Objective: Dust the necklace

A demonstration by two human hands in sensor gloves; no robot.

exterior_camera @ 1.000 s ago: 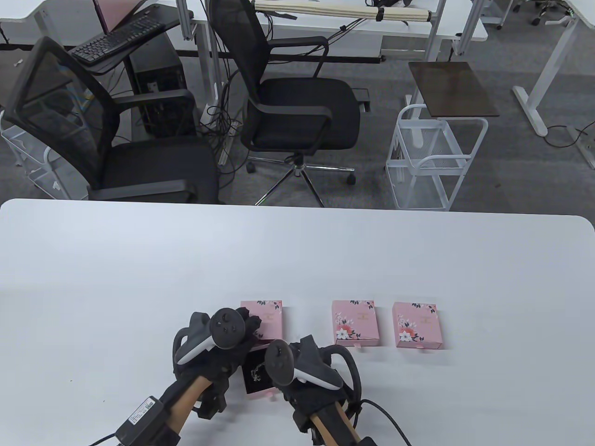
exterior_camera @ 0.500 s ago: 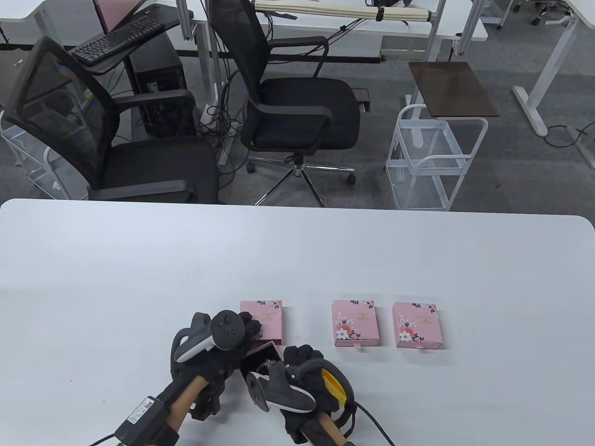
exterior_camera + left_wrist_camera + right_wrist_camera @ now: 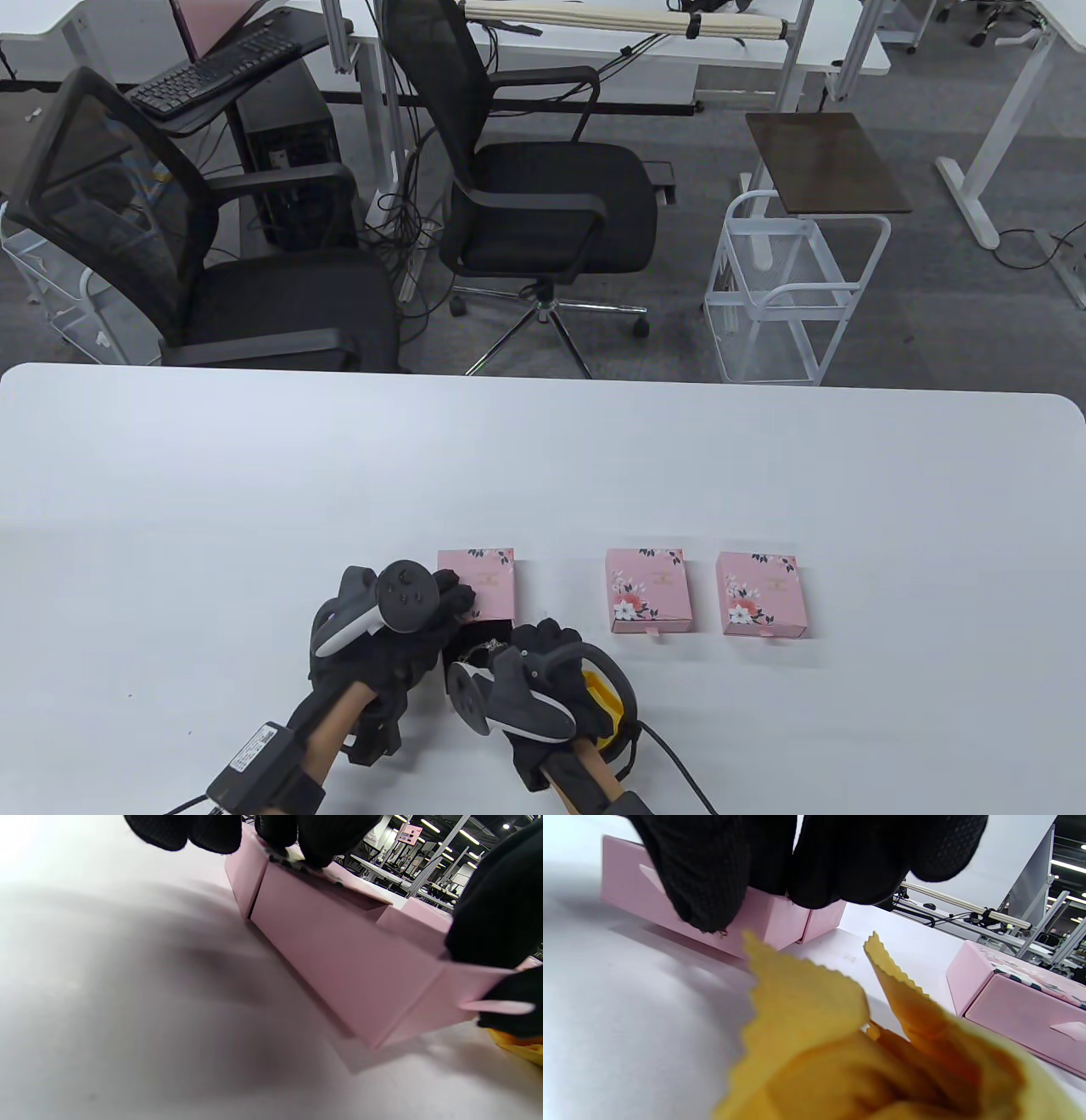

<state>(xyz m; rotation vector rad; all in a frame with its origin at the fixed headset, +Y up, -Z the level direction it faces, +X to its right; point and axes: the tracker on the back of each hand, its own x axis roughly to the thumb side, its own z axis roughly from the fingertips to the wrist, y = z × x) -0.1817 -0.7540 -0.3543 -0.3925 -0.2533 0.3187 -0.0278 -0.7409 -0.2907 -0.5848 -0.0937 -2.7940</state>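
Three pink boxes sit in a row on the white table (image 3: 254,475) in the lower middle of the table view: an open box (image 3: 488,581) at the left, a second box (image 3: 648,591) at the centre and a third box (image 3: 761,593) at the right, each with a flower print on its lid. The open box has its drawer (image 3: 484,637) drawn out toward the bottom edge, with a dark lining, and the necklace (image 3: 490,649) shows there as a small silvery glint, mostly covered by the gloves.

The left hand (image 3: 416,632) lies at the left side of that box; in the left wrist view its fingertips (image 3: 314,840) curl onto the top edge of the pink sleeve, gripping it. The right hand (image 3: 551,658) is just below and right of the drawer, its fingers bent over the drawer's end, and a yellow cloth (image 3: 604,698) is bunched under its palm. Whether those fingers pinch the necklace itself cannot be told. In the right wrist view the cloth's zigzag edge fills the lower frame and hides much of the table.

Beyond the table's far edge stand two black office chairs (image 3: 543,187) and a white wire cart (image 3: 789,297).
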